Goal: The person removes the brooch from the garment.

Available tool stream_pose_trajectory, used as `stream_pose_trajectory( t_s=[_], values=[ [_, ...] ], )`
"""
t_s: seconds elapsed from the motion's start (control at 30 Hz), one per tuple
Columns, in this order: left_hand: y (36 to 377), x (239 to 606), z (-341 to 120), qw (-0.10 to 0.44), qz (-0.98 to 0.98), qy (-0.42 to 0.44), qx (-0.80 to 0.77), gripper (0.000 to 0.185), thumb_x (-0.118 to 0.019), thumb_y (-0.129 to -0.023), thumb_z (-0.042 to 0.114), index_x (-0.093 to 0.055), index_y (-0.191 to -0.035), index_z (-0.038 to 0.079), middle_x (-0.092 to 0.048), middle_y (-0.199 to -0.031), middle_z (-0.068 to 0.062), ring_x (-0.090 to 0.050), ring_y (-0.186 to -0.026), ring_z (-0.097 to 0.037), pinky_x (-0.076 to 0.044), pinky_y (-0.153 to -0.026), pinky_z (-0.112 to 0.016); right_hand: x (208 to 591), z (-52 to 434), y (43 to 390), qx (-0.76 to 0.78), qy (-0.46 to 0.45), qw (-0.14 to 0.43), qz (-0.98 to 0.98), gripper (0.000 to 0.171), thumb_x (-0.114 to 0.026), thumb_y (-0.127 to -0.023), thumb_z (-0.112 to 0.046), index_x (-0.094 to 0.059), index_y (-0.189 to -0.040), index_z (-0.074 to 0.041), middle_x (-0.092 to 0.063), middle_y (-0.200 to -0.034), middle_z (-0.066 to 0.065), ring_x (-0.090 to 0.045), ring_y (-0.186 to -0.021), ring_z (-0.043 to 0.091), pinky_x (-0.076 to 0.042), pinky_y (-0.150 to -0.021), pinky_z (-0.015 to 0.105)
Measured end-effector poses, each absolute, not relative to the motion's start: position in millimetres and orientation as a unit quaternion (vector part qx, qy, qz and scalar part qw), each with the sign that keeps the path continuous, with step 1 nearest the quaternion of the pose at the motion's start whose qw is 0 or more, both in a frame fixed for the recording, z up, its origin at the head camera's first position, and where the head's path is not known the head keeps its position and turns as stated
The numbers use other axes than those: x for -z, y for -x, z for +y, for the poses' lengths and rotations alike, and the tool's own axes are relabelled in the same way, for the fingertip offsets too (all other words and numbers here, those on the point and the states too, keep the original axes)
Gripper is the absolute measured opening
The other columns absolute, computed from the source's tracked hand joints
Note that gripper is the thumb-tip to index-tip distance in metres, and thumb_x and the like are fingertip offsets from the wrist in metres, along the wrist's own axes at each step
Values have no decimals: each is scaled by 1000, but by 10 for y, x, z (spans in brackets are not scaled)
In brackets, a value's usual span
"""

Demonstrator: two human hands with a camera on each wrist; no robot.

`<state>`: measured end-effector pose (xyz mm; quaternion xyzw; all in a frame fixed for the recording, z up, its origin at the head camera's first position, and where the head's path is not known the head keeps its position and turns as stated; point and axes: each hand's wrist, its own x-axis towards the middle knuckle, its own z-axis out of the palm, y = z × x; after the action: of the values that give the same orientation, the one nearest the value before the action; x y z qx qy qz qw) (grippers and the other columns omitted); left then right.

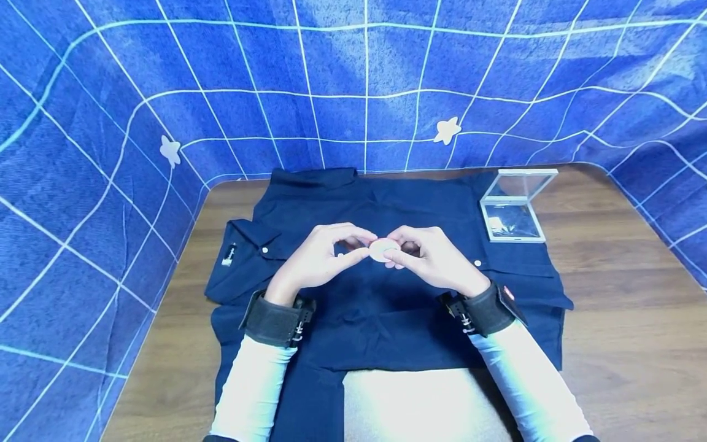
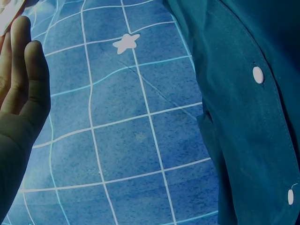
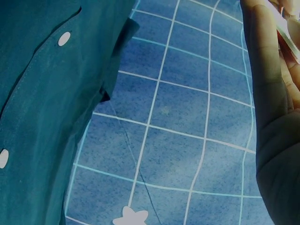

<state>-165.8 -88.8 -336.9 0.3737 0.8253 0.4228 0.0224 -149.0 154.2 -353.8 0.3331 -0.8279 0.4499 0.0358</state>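
Over the middle of a dark navy shirt (image 1: 381,209), a small round pale disc with a reddish rim (image 1: 381,250) is held between two hands; its exact kind cannot be told. The left hand (image 1: 326,255) pinches its left edge with thumb and forefinger. From the other side, the right hand (image 1: 428,255) grips it, thumb across its face. In the left wrist view, part of the disc (image 2: 6,15) shows at the top left corner. A sliver of the disc (image 3: 287,35) also appears in the right wrist view, partly hidden by fingers.
A white square case (image 1: 513,239) stands with its lid raised at the right, overlapping the shirt. The shirt's collar (image 1: 243,245) lies to the left. Beneath is a wooden table (image 1: 618,276). A blue gridded cloth (image 1: 342,67) with star shapes rises behind and at the sides.
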Motion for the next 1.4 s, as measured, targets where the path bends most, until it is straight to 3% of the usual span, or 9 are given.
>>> stream_pose_trajectory(
  t_s=[0.23, 0.4, 0.63, 0.9, 1.07, 1.4],
  values=[
    [1670, 3378, -879, 26, 832, -364, -417, 20, -64, -95, 19, -73, -112, 12, -73, -99, 0, -65, -88, -10, -55, -77, -41, 3535, 1518, 1483, -456, -333, 23, -825, 14, -66, -93, -11, -69, -106, -7, -74, -81, 1, -70, -69, 15, -56, -65, 24],
    [1662, 3376, -888, 28, 834, -362, -416, 19, -64, -95, 18, -73, -110, 10, -74, -99, -2, -65, -88, -12, -55, -77, -43, 3549, 1494, 1477, -460, -339, 22, -821, 13, -66, -93, -11, -69, -105, -8, -73, -80, -1, -69, -68, 13, -55, -64, 23],
    [1660, 3361, -904, 27, 834, -367, -411, 20, -65, -95, 19, -73, -111, 11, -74, -101, -1, -65, -91, -12, -55, -77, -37, 3564, 1487, 1481, -453, -353, 34, -818, 11, -65, -94, -13, -69, -104, -11, -72, -78, -4, -67, -65, 13, -51, -62, 21],
    [1657, 3366, -915, 34, 827, -369, -422, 19, -64, -95, 18, -74, -109, 10, -74, -102, -3, -66, -92, -14, -55, -79, -49, 3562, 1474, 1478, -445, -363, 41, -817, 8, -66, -94, -14, -69, -102, -14, -70, -75, -9, -65, -64, 4, -47, -56, 18],
    [1649, 3360, -908, 37, 830, -368, -416, 19, -65, -94, 18, -74, -108, 9, -74, -102, -3, -66, -93, -14, -56, -80, -45, 3568, 1473, 1475, -444, -367, 43, -816, 7, -66, -94, -13, -69, -100, -16, -69, -73, -10, -63, -63, 1, -41, -49, 17],
    [1636, 3351, -891, 36, 834, -371, -406, 18, -66, -94, 18, -74, -108, 9, -74, -100, -2, -66, -92, -13, -56, -81, -37, 3582, 1461, 1475, -450, -363, 47, -815, 9, -66, -91, -9, -70, -99, -12, -70, -72, -7, -62, -62, 3, -44, -50, 19]
  ],
)
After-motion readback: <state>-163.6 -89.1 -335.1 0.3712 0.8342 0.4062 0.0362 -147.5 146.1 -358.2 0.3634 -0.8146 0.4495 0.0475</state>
